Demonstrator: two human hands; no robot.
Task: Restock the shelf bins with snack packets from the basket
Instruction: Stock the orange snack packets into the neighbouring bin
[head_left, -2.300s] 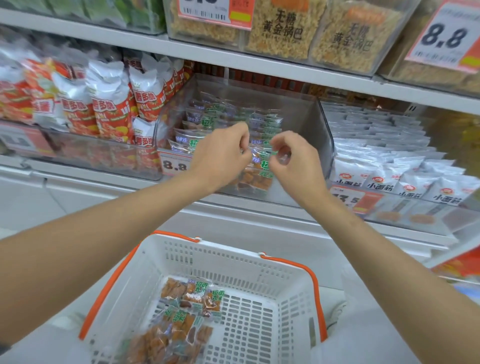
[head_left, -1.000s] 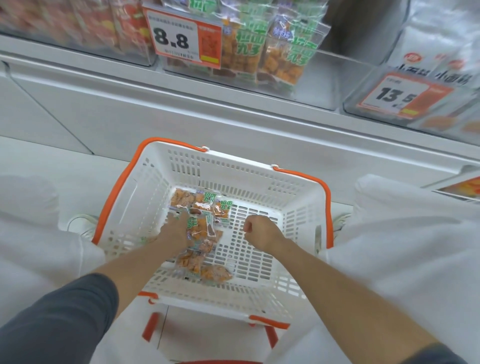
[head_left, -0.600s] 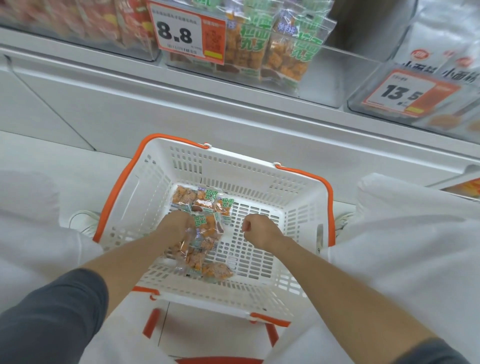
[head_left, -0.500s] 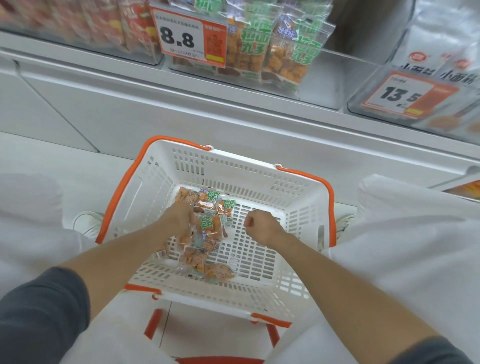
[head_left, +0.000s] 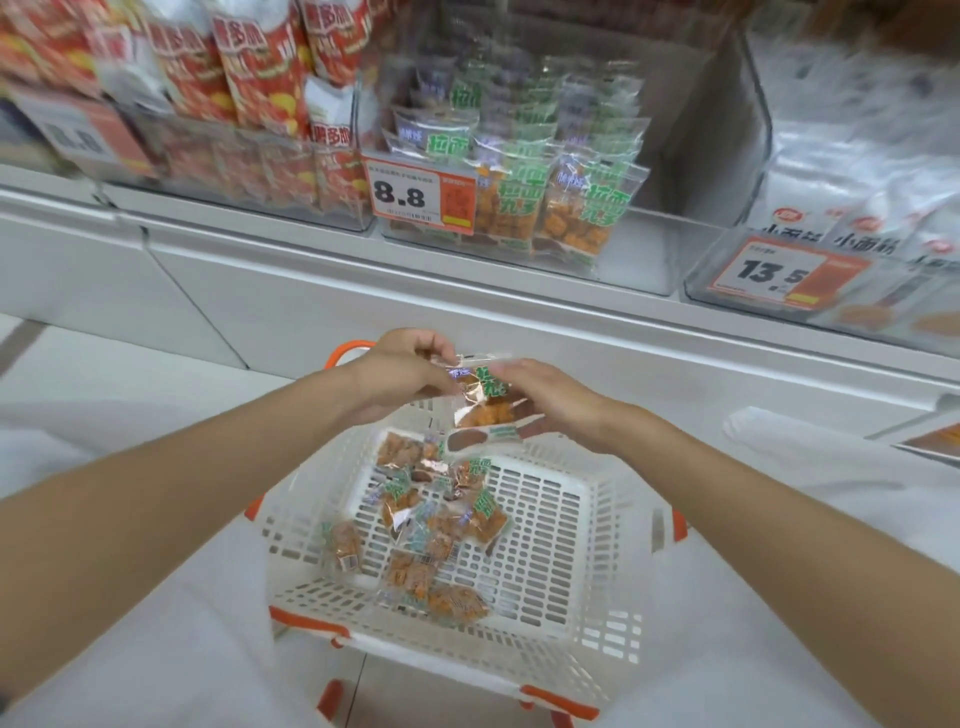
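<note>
Snack packets (head_left: 431, 525) lie loose and overlapping on the bottom of the white basket (head_left: 571, 670), directly below both hands. One held packet (head_left: 483, 397) hangs between the hands above the basket's far rim. The left hand (head_left: 400, 379) pinches its top seal, and the right hand (head_left: 550, 405) curls round its lower right side. A darker strip shows just beneath it; whether that is a second packet I cannot tell. The held packet's long axis runs roughly up and down, slightly tilted, seal uppermost.

The shelf bin (head_left: 644, 260) that holds the same green-labelled packets stands ahead of and above the hands, behind the 8.8 price tag (head_left: 421, 195). Its stock fills the side beyond the left hand, while the side beyond the right hand looks bare, so the right hand seems nearer the gap. The move is likely a lift up and forward over the clear front wall.

Left of the left hand sit red packets (head_left: 234, 78). Right of the right hand, white packets (head_left: 857, 208) stand behind a 13.5 tag (head_left: 779, 273). White shelving runs across the view beneath the bins.
</note>
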